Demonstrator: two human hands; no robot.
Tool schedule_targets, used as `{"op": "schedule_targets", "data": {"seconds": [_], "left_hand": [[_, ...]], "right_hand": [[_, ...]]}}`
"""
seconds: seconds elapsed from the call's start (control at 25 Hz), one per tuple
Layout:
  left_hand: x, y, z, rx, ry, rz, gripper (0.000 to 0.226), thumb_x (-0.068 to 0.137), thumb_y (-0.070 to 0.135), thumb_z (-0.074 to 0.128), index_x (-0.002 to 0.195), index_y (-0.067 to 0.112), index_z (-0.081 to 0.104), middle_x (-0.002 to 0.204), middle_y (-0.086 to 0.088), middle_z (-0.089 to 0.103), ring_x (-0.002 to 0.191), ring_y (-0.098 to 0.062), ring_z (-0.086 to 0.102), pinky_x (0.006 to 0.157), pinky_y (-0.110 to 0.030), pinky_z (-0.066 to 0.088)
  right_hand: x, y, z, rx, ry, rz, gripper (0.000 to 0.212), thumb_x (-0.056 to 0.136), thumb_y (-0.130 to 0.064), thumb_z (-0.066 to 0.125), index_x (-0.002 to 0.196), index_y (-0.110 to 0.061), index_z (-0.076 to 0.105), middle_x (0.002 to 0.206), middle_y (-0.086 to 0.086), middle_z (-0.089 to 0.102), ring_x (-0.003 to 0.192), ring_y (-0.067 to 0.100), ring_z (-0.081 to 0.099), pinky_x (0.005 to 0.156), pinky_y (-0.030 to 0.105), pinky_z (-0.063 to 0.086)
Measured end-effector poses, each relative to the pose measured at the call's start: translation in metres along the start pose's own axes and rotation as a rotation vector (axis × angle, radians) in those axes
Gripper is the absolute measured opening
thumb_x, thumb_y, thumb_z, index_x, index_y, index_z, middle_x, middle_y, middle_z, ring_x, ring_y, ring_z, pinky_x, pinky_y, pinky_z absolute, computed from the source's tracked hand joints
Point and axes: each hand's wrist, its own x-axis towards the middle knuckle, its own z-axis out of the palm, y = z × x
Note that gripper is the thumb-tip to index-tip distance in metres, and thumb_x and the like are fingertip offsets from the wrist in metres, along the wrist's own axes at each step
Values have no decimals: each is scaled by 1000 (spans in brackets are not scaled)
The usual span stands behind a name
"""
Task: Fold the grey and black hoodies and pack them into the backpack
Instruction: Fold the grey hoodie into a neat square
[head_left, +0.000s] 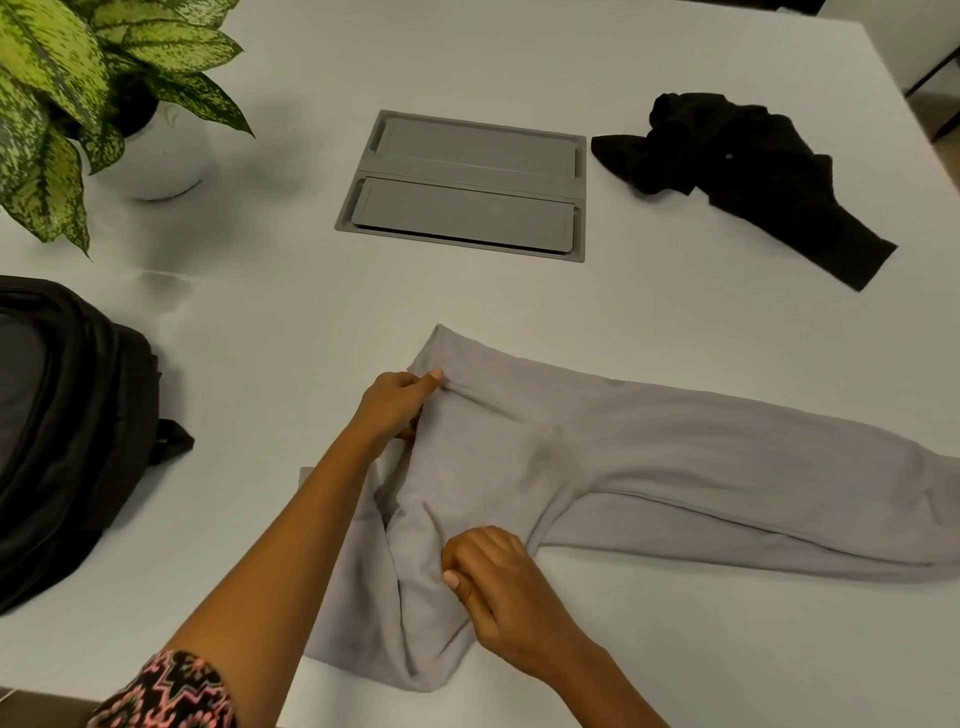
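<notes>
Grey hoodie (649, 457): soft matte fleece, lying partly flat on the white counter (260, 312) from centre to 4 o'clock. One long limp sleeve is cut off by the right edge. Left hand (400, 405) pinches a ribbed edge at its far corner. Right hand (498, 587) pinches a bunched fold at 6 o'clock, fingers curled, with the fabric under the palm hidden. Black hoodie (737, 171): crumpled heap at 1 o'clock, shape hard to read. Backpack (67, 426): dark woven nylon at 9 o'clock, cropped by the left edge, can't tell if it's open. Smooth grey recessed panel (467, 187) at 12. Speckled leafy plant (62, 78) at 10.
</notes>
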Motion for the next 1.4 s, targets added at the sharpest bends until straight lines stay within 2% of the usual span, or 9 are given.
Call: {"op": "schedule_targets", "data": {"seconds": [0.16,0.32,0.56,0.72,0.88,0.96,1.12,1.24,1.4], "left_hand": [[18,3,10,143,182,69,45,88,45,68,115,10,59,102,-2,62,96,-27,64,88,-44,55],[29,18,23,237,254,133,49,89,54,61,115,13,59,110,-2,59,96,-22,59,78,-35,48],[51,29,21,516,407,142,37,101,44,44,100,12,64,101,-10,69,89,-30,64,71,-33,44],[47,22,17,651,436,208,29,103,37,43,121,20,57,107,-10,68,85,-27,60,70,-35,44],[46,26,14,666,422,255,47,104,34,42,150,27,35,118,-12,66,101,-30,63,83,-39,48],[47,22,17,924,394,321,53,104,27,39,155,26,22,95,-7,64,75,-22,57,71,-33,41],[56,22,21,1405,290,492,58,104,23,30,157,19,7,105,-4,64,72,-21,51,66,-32,34],[54,26,4,1352,355,497,58,106,37,28,157,17,9,116,-9,61,92,-25,61,79,-37,44],[24,7,-5,874,404,593,46,100,39,46,138,13,47,123,-14,56,104,-31,58,87,-42,45]], "right_hand": [[11,16,-22,83,267,32,22,101,-28,48,105,-14,64,105,-4,63,101,13,58,91,25,45],[29,66,-62,-94,618,309,36,100,-33,41,113,-10,65,117,4,65,112,24,57,97,34,45],[29,137,-81,-495,361,594,63,98,-57,16,154,-29,24,163,2,14,151,20,9,120,47,8],[27,142,-80,-602,348,615,62,98,-60,14,155,-34,16,164,1,10,151,19,5,120,49,6],[33,147,-87,-544,350,648,65,96,-62,8,154,-35,17,164,1,9,151,16,2,120,50,0],[33,152,-89,-630,362,630,63,97,-60,11,155,-34,17,164,3,11,151,19,5,119,52,2],[33,156,-87,-691,360,614,62,99,-58,15,155,-32,17,163,6,15,151,23,10,118,53,5],[33,155,-89,-651,357,621,65,97,-60,12,154,-30,22,163,7,15,150,24,10,118,57,8],[39,118,-75,-501,471,500,56,96,-49,30,143,-23,47,159,12,25,149,26,15,115,60,12]]}}
